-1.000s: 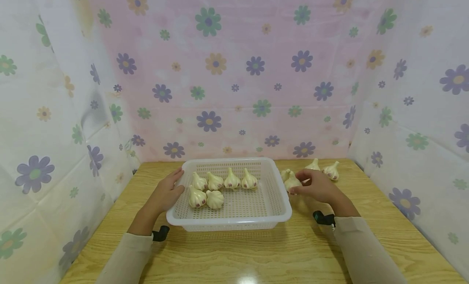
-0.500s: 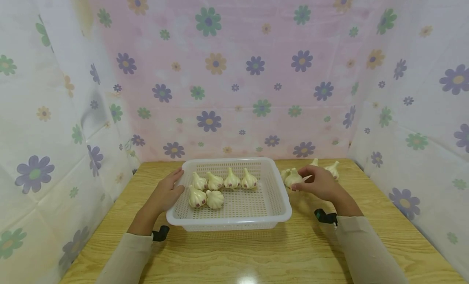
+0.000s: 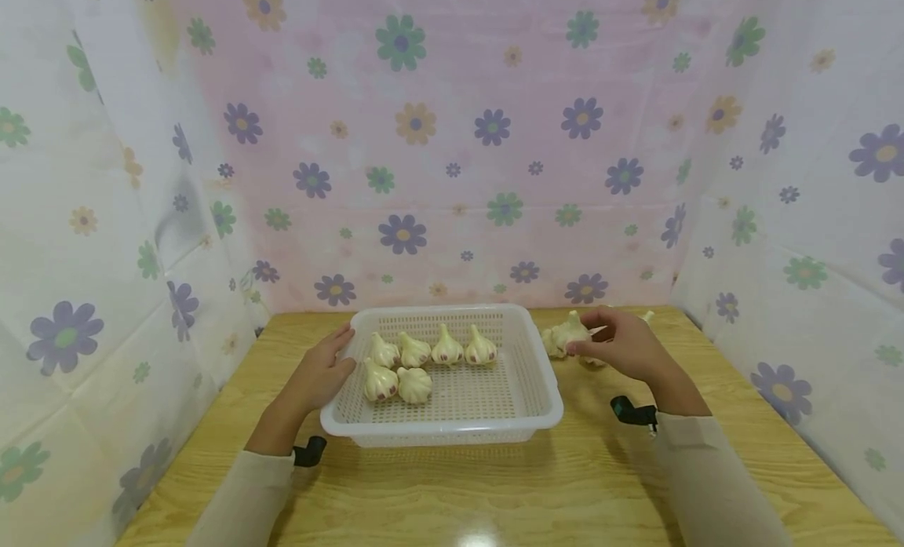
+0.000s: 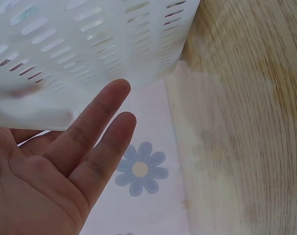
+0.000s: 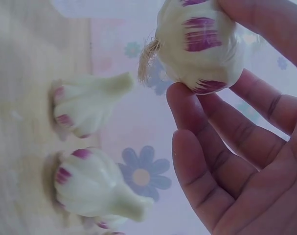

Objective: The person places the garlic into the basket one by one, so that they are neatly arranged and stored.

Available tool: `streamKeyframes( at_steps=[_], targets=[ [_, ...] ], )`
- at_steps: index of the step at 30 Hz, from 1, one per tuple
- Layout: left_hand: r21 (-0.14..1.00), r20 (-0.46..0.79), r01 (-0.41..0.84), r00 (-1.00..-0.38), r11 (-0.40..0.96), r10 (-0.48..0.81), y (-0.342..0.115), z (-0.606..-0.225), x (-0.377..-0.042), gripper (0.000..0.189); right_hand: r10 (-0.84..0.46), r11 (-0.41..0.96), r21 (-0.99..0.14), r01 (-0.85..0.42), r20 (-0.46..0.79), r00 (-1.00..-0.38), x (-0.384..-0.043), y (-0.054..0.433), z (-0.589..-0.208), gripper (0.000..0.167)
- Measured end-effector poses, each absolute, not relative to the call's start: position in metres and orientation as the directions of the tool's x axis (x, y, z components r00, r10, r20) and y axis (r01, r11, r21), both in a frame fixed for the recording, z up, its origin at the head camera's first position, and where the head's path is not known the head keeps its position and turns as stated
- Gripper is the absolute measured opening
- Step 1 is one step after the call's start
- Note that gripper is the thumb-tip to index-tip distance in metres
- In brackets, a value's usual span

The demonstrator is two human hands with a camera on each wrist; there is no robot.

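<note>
My right hand (image 3: 625,347) pinches a garlic bulb (image 3: 570,333) between thumb and fingers, right of the basket. In the right wrist view this garlic bulb (image 5: 202,49) shows purple streaks and a tuft of dry roots, with the lower fingers loosely bent below it. My left hand (image 3: 321,372) rests at the left rim of a white plastic basket (image 3: 466,425). In the left wrist view two fairly straight fingers (image 4: 102,110) lie outside the slotted wall. Inside the basket several garlic bulbs (image 3: 446,347) sit in two rows toward the left and back.
On the wooden table (image 3: 452,492), more garlic bulbs stand right of the basket, partly hidden by my right hand; two whole garlic bulbs (image 5: 92,183) show in the right wrist view. A flower-patterned cloth (image 3: 452,178) encloses the back and sides.
My right hand has lifted the garlic bulb slightly and moved it a little to the right and back. The left hand and the basket have stayed in place.
</note>
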State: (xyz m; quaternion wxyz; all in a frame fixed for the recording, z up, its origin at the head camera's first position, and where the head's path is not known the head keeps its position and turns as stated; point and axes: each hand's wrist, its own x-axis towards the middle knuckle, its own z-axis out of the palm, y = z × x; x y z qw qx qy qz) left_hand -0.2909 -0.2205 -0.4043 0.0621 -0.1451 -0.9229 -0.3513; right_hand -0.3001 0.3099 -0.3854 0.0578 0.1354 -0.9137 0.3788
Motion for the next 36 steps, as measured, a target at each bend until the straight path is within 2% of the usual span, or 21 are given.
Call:
streamKeyframes(
  at_steps=[15,22,30,36],
  targets=[
    [0.617,0.231,0.328,-0.944,0.715,0.235,-0.218,-0.405,-0.295,0.064,-0.248,0.711,-0.605,-0.357,0.260,-0.933,-0.310,0.282,-0.341,0.068],
    [0.621,0.229,0.318,-0.948,0.717,0.223,-0.218,-0.406,-0.293,0.064,-0.322,0.631,-0.660,-0.407,0.255,-0.912,-0.322,0.255,-0.333,0.057],
    [0.616,0.230,0.319,-0.947,0.720,0.223,-0.219,-0.406,-0.291,0.064,-0.364,0.625,-0.659,-0.419,0.229,-0.903,-0.328,0.227,-0.324,0.069],
    [0.611,0.226,0.318,-0.948,0.725,0.225,-0.220,-0.406,-0.292,0.064,-0.383,0.630,-0.660,-0.410,0.195,-0.903,-0.334,0.212,-0.328,0.070]
  ],
)
